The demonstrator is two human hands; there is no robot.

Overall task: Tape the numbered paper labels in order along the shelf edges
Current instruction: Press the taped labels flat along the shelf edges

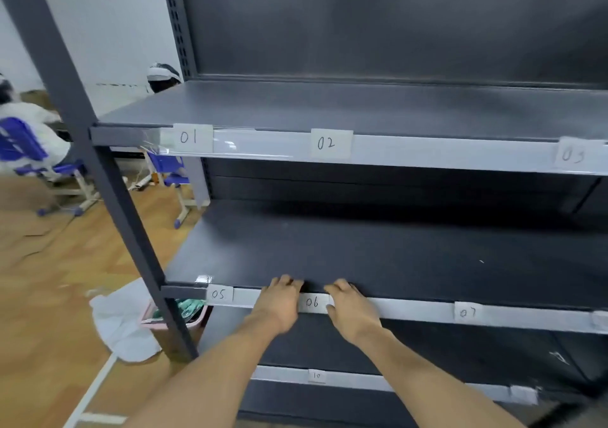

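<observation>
At the lower centre of the frame, label 06 (312, 302) is held against the front of the middle shelf edge (411, 309). It is flanked by the left hand (279, 306) and the right hand (352, 312). Each hand is hooked round the edge at one end of the label, fingers bent over the top lip. No tape can be made out beneath them.

On the same edge, label 05 (218, 294) is seen to the left and label 07 (468, 312) to the right. Labels 01 (189, 137), 02 (326, 143) and 03 (572, 155) are fixed along the upper shelf edge (444, 149). Label 10 (316, 375) is seen on the lowest edge.

The task is judged well advanced, with 06 being pressed down. Labels 04, 08 and 09 cannot be read here.
</observation>
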